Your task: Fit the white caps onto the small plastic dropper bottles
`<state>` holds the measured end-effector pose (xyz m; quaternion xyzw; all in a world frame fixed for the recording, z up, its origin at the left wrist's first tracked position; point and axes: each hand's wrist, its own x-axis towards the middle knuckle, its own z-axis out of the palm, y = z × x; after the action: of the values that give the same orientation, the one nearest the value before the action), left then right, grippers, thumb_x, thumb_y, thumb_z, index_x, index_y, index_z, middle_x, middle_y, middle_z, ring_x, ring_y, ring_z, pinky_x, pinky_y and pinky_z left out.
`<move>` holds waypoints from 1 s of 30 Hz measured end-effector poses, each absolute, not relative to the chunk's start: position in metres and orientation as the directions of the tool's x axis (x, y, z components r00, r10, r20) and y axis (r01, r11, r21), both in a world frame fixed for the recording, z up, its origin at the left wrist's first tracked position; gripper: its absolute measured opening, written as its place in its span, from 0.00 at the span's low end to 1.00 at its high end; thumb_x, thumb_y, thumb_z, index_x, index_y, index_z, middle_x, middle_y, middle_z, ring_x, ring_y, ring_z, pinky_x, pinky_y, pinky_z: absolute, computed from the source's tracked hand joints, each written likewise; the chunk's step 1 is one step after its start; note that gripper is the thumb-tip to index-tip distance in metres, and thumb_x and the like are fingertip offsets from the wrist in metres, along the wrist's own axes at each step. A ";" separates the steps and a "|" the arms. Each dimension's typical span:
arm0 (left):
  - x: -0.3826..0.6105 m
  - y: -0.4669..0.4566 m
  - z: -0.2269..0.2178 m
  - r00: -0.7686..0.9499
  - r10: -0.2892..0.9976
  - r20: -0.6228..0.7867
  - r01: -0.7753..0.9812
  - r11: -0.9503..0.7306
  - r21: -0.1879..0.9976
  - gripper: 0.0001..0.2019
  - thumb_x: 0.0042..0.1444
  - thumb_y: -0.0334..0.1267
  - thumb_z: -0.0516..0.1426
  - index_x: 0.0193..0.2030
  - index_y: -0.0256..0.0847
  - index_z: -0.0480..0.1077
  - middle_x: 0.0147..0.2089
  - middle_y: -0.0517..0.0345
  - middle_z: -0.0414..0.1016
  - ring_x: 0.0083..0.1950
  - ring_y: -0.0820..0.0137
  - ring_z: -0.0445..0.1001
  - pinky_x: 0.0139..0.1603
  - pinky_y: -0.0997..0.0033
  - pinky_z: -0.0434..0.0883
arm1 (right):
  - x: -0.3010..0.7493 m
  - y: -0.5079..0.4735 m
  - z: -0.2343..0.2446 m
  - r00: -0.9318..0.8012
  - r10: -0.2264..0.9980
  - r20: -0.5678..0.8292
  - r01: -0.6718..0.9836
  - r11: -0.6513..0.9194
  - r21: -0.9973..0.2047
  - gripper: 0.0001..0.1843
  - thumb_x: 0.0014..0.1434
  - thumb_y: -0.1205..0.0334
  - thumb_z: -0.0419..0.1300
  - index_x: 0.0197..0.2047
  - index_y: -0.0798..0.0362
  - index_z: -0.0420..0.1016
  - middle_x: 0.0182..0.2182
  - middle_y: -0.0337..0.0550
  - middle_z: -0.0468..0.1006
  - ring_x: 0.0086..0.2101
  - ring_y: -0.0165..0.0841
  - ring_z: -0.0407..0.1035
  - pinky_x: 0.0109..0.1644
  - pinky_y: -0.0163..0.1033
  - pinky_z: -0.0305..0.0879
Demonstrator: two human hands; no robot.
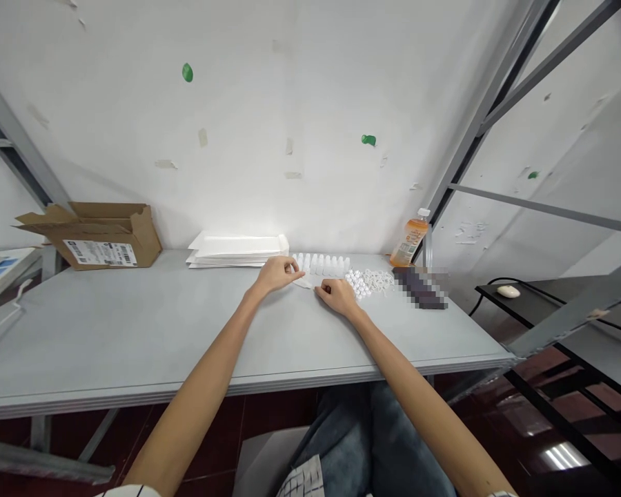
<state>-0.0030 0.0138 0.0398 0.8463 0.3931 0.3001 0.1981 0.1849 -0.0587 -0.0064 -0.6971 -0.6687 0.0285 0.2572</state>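
Both my arms reach over the grey table [134,331]. My left hand [277,273] is closed in a pinch on a small white piece [303,282] lying flat on the table, just in front of a row of small white bottles [321,264]. My right hand [336,295] is curled shut beside that piece, its fingers near its right end; what it holds, if anything, is hidden. A heap of small white caps [370,281] lies right of my right hand.
A stack of white envelopes [238,248] lies behind my left hand. An open cardboard box [101,235] stands at the back left. An orange drink bottle [410,241] and a blurred dark object [421,287] sit at the back right. Metal frame bars [476,131] rise on the right.
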 end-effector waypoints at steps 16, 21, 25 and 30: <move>0.013 0.002 0.021 0.641 0.748 0.173 0.747 -0.660 0.085 0.18 0.52 0.36 0.53 0.49 0.39 0.73 0.36 0.48 0.79 0.42 0.54 0.76 0.37 0.64 0.66 | 0.185 -0.062 -0.001 0.052 0.911 0.408 0.923 0.112 -0.368 0.15 0.59 0.62 0.57 0.21 0.54 0.67 0.20 0.39 0.71 0.23 0.28 0.60 0.29 0.34 0.47; 0.012 -0.002 0.023 0.652 0.726 0.218 0.727 -0.680 0.094 0.13 0.46 0.37 0.55 0.40 0.41 0.73 0.42 0.51 0.78 0.41 0.59 0.75 0.34 0.67 0.63 | 0.210 -0.063 0.015 0.282 0.693 0.663 0.913 0.019 -0.409 0.19 0.64 0.58 0.50 0.23 0.53 0.68 0.24 0.43 0.74 0.25 0.30 0.62 0.31 0.34 0.50; 0.013 -0.005 0.023 0.652 0.713 0.257 0.703 -0.696 0.145 0.11 0.46 0.38 0.56 0.38 0.43 0.71 0.44 0.54 0.77 0.39 0.61 0.74 0.32 0.68 0.59 | 0.257 -0.069 0.023 0.523 0.495 0.694 0.843 -0.177 -0.509 0.18 0.64 0.56 0.49 0.27 0.54 0.71 0.27 0.46 0.76 0.29 0.33 0.65 0.35 0.35 0.54; 0.017 -0.005 0.021 0.622 0.736 0.267 0.700 -0.676 0.230 0.13 0.46 0.36 0.56 0.41 0.44 0.72 0.39 0.56 0.78 0.37 0.62 0.74 0.32 0.69 0.59 | 0.317 -0.082 0.014 0.663 0.468 0.584 0.746 -0.355 -0.563 0.12 0.60 0.58 0.53 0.35 0.53 0.77 0.34 0.47 0.79 0.35 0.37 0.69 0.37 0.36 0.57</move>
<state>0.0171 -0.0054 0.0212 0.8992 0.3993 0.1714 0.0518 0.3166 -0.0824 0.0138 -0.8067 -0.3764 -0.1633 0.4253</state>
